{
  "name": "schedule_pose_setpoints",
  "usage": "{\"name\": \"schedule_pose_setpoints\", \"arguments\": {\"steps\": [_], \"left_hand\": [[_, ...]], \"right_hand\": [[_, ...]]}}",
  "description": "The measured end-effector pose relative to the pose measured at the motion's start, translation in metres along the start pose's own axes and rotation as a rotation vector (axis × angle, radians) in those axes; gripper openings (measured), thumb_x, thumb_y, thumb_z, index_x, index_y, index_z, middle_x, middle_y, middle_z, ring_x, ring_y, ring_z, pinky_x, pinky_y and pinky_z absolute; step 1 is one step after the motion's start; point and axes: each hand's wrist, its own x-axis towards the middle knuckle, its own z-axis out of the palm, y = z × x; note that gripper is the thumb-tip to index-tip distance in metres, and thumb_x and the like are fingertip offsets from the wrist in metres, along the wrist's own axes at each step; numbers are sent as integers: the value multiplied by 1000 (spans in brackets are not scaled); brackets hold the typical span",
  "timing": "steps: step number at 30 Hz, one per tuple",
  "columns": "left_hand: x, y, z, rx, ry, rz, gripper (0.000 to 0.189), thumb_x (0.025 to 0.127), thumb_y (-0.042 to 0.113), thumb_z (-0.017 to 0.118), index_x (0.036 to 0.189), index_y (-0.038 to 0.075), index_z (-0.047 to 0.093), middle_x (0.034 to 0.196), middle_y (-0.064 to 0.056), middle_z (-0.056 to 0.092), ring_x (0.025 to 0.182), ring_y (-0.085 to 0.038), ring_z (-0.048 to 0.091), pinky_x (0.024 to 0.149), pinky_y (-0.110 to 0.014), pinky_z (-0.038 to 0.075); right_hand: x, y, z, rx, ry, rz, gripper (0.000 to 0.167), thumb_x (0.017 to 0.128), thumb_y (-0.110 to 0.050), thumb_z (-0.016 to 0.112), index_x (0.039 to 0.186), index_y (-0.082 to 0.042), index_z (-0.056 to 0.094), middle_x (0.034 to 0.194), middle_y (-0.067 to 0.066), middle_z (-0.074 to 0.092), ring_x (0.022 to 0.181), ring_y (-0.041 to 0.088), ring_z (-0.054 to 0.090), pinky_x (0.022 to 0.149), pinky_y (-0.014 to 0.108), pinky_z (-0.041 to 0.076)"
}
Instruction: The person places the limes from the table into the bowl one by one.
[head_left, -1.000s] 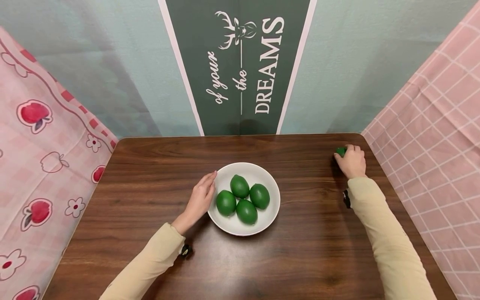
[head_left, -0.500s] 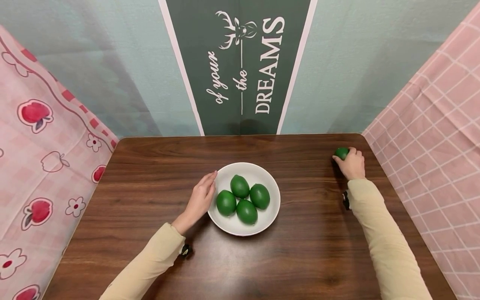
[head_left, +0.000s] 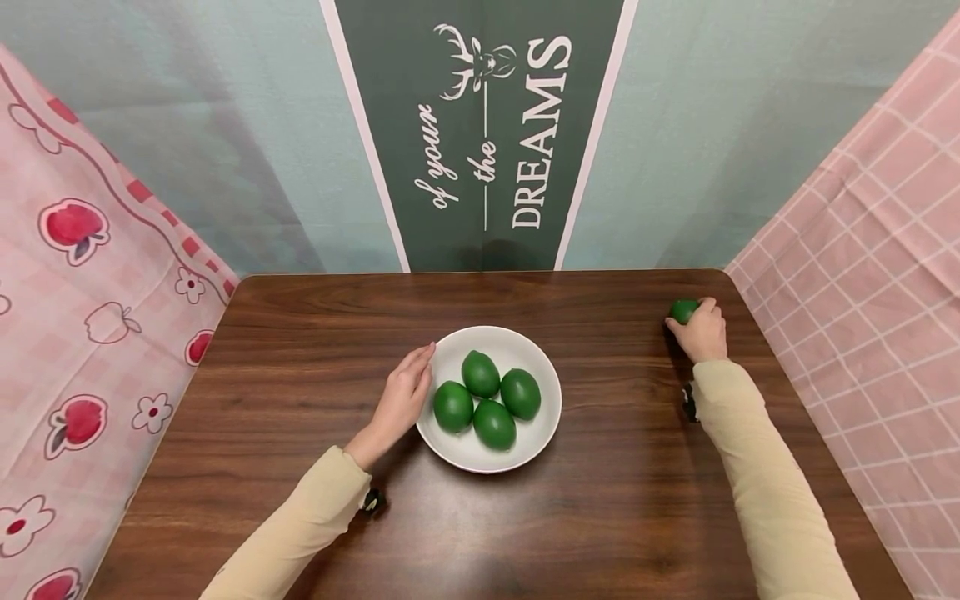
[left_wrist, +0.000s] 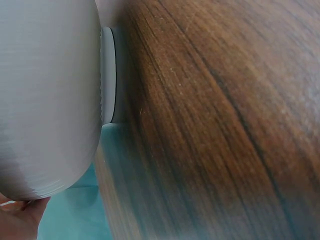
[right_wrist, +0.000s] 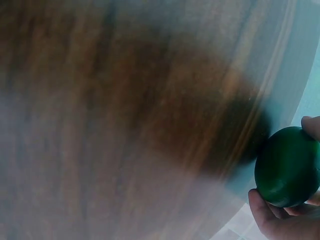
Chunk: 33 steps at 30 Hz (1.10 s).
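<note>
A white bowl stands near the middle of the table with several green limes in it. My left hand rests along the bowl's left side, its fingers straight and its fingertips at the rim. The bowl's outer wall fills the left of the left wrist view, the hand showing below it. Near the table's back right corner my right hand grips another lime. In the right wrist view that lime sits between thumb and fingers, its shadow falling on the table.
The dark wood table has its back edge against a teal and green curtain. A pink checked cloth hangs along the right side. On the left hangs a pink cloth with apple prints.
My right hand has drawn slightly back toward me with the lime, away from the table's back edge. The left hand and the bowl have stayed in place.
</note>
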Motion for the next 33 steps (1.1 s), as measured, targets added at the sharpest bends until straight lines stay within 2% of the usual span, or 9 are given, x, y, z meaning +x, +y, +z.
{"name": "schedule_pose_setpoints", "arguments": {"steps": [10,18,26,33], "left_hand": [[0,-1,1,-7,-3,-1,34,91,0,47,125,-8,51,121,-20,55,114,-30,51,96,-38,42],[0,-2,1,-15,-1,-8,35,91,0,48,126,-5,51,122,-20,54,114,-29,51,96,-38,42],[0,-3,2,-10,2,2,34,91,-1,48,124,-8,51,121,-20,55,113,-29,52,96,-38,42],[0,-2,1,-15,-3,-15,35,91,0,47,125,-7,51,122,-19,54,114,-29,52,96,-37,42]], "right_hand": [[-8,2,-1,-49,-17,-64,65,89,-23,56,128,18,25,112,43,33,97,56,37,83,63,36],[-9,1,-2,-58,-26,-99,66,90,-25,54,132,16,24,115,42,32,98,54,37,81,62,37],[-12,-7,-3,-53,-35,-146,66,91,-26,51,133,15,22,116,42,30,98,53,35,79,61,37],[-13,-17,-3,-46,-54,-163,67,91,-27,50,135,14,21,118,41,29,101,53,33,81,62,35]]}}
